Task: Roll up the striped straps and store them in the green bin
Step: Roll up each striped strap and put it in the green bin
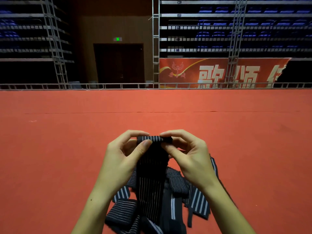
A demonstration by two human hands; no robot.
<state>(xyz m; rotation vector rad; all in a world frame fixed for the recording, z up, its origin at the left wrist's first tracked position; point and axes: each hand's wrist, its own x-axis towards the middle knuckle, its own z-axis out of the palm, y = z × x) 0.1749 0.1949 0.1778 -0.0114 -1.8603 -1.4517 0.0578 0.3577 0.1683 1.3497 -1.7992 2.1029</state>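
In the lower centre of the frame the person holds one striped strap [152, 166] upright between both hands, and its top end is already turned over into a small tight roll [154, 139]. The left hand [124, 154] pinches the left end of this roll, with the thumb on the near side and the curled fingers behind it; the right hand [187, 152] pinches the right end in the same way. The rest of the strap hangs down to a loose pile of straps [179, 196] on the red carpet [67, 149] at the bottom of the frame. The green bin is not visible in this view, so I cannot tell where it stands. The step in hand seems to be the start of the rolling, and most of the task is still to do. To do it well, both thumbs should push the roll forward evenly, so the edges stay in line and the roll does not become a cone. A light pull on the hanging part should keep each turn tight. The fabric looks elastic, so a loose grip may let the roll open again.
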